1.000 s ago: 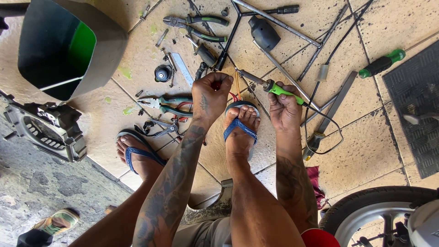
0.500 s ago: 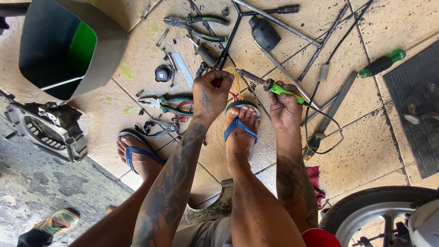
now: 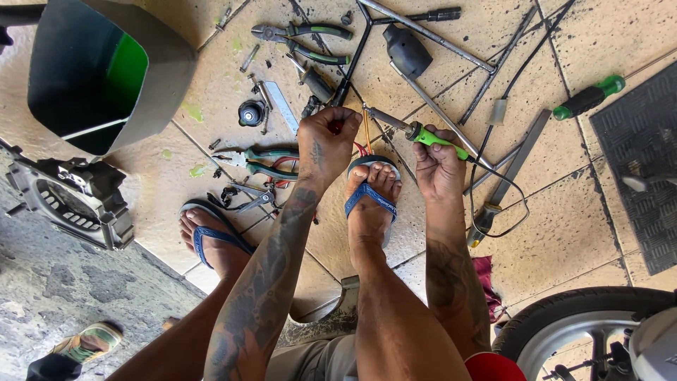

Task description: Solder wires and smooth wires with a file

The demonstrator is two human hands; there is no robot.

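Observation:
My left hand (image 3: 326, 144) is closed around a small bundle of red and yellow wires (image 3: 362, 138), held just above my right foot in a blue sandal (image 3: 369, 200). My right hand (image 3: 438, 162) grips a green-handled soldering iron (image 3: 423, 134). Its metal tip points left and meets the wires at my left hand's fingers. The iron's black cord (image 3: 509, 176) loops off to the right over the tiles.
Pliers (image 3: 303, 32), cutters (image 3: 264, 159), a cross wrench (image 3: 416, 32), a green screwdriver (image 3: 589, 99) and small parts lie on the tiled floor. A grey-green fairing shell (image 3: 106, 74) and a fan cover (image 3: 70, 201) sit on the left. A wheel (image 3: 578, 321) stands at the lower right.

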